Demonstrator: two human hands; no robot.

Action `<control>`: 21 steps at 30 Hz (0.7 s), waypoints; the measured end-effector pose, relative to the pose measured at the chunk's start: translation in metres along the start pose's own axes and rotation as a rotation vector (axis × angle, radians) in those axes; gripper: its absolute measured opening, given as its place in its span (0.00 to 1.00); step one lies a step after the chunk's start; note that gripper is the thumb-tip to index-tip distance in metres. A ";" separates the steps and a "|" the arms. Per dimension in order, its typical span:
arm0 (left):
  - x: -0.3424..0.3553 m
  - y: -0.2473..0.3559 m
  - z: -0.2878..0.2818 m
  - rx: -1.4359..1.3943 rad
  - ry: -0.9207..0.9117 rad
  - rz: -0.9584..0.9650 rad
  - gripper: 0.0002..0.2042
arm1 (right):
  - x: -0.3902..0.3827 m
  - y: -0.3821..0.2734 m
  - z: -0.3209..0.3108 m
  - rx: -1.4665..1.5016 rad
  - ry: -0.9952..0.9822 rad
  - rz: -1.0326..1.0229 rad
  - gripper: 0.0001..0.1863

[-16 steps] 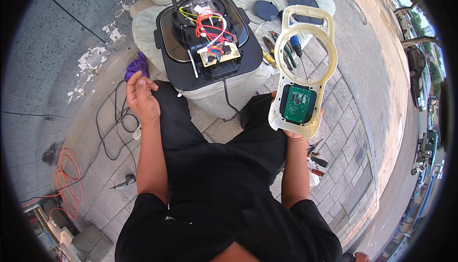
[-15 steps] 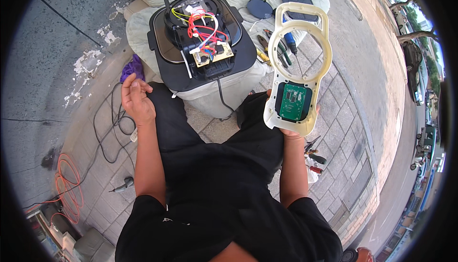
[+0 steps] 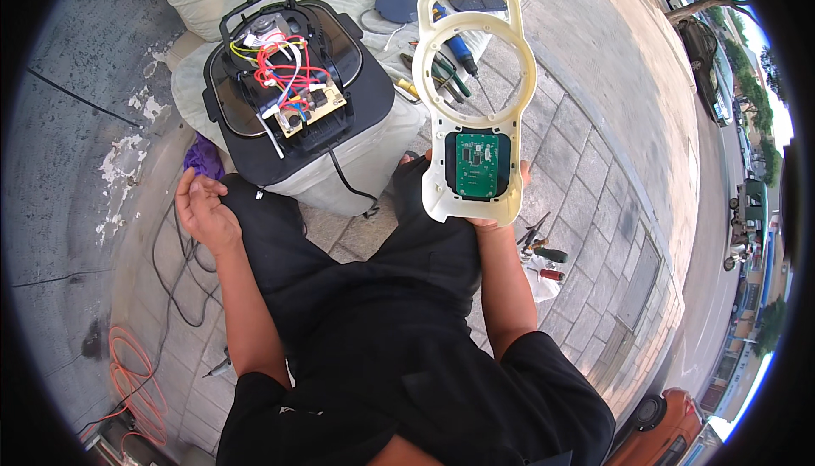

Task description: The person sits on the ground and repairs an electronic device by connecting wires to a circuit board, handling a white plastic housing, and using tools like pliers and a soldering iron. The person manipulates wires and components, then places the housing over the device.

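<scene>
My right hand [image 3: 491, 226] grips a cream plastic housing [image 3: 511, 197] from behind, raised over my right thigh. The housing has a large round opening and a handle loop at the top, with a green circuit board [image 3: 476, 163] set in its lower recess. My left hand [image 3: 206, 210] rests palm up by my left thigh, fingers loosely curved and apart, empty. A black appliance [image 3: 356, 131] stands on a padded seat, its top exposed, with red, white and yellow wires [image 3: 276, 58] and a pale circuit board [image 3: 314, 118].
Dark covers [image 3: 396, 5], a blue screwdriver-like tool [image 3: 460, 52] and pliers [image 3: 450, 80] lie beyond the housing. More tools [image 3: 550, 255] lie right of my thigh. A purple cloth [image 3: 204, 156], black cables and an orange hose [image 3: 136, 390] are on the left. Cars line the road at right.
The whole scene sits further left in the view, as if my head turned slightly right. The housing stays in my right hand, and my left hand stays empty beside my thigh.
</scene>
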State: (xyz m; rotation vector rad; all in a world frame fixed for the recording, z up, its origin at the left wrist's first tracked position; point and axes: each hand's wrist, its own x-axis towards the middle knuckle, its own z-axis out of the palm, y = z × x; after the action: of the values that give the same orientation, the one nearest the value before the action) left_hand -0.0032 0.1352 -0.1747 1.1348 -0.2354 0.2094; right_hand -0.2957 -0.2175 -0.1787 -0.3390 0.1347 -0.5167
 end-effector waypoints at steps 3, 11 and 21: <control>0.000 0.000 -0.002 -0.009 -0.001 -0.005 0.14 | -0.001 -0.001 0.003 -0.001 0.008 -0.001 0.43; -0.001 0.000 -0.002 -0.027 -0.019 -0.013 0.14 | -0.004 -0.001 0.006 0.024 0.092 -0.008 0.40; 0.006 -0.003 -0.011 -0.012 -0.033 0.017 0.15 | 0.001 0.001 0.001 0.072 0.082 -0.049 0.41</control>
State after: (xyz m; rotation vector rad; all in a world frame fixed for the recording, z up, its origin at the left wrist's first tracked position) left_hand 0.0038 0.1439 -0.1801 1.1257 -0.2747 0.2042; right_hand -0.2946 -0.2168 -0.1781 -0.2519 0.1874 -0.5833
